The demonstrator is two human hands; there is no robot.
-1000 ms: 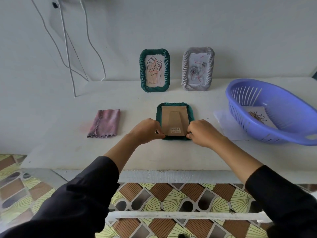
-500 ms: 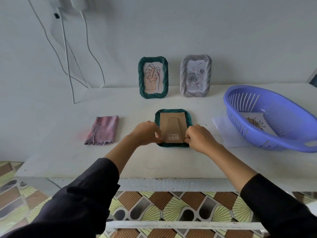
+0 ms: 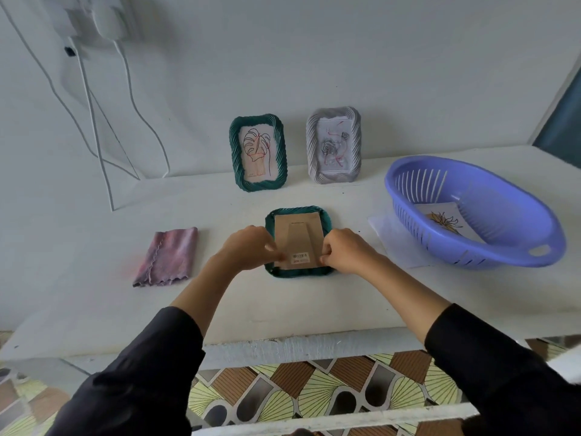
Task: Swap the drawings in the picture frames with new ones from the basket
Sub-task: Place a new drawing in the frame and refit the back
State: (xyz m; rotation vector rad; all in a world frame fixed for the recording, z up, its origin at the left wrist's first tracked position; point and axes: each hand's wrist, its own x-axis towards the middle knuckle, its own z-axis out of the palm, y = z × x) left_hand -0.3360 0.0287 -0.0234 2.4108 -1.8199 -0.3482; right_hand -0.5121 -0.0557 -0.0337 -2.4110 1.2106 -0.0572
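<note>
While the face-down green frame [image 3: 298, 272] lies flat on the worktop [image 3: 283, 306], I hold both hands at its near end. My left hand [image 3: 248, 250] sits at the left side with its fingers curled, and the fingertips pinch the lower left edge of the brown backing board [image 3: 298, 237]. My right hand [image 3: 345, 251] sits at the right side, fingers also curled, and pinches the lower right edge of the same board. The board lies inside the green rim, with its fold-out stand flat and a small barcode label near the bottom edge, between my two hands.

Two more frames stand upright against the wall behind it. The standing green frame [image 3: 234, 152] is on the left and holds a leaf drawing [image 3: 256, 152]. The grey frame [image 3: 311, 143] is just to its right and holds a drawing of roses [image 3: 334, 146].

The blue basket [image 3: 471, 262] rests on the right part of the worktop, well apart from my right hand. One flower drawing [image 3: 446, 221] lies inside it. A white sheet [image 3: 393, 243] lies partly under the basket's left side.

A folded pink cloth [image 3: 169, 256] lies to the left of my left hand, apart from the frame.
</note>
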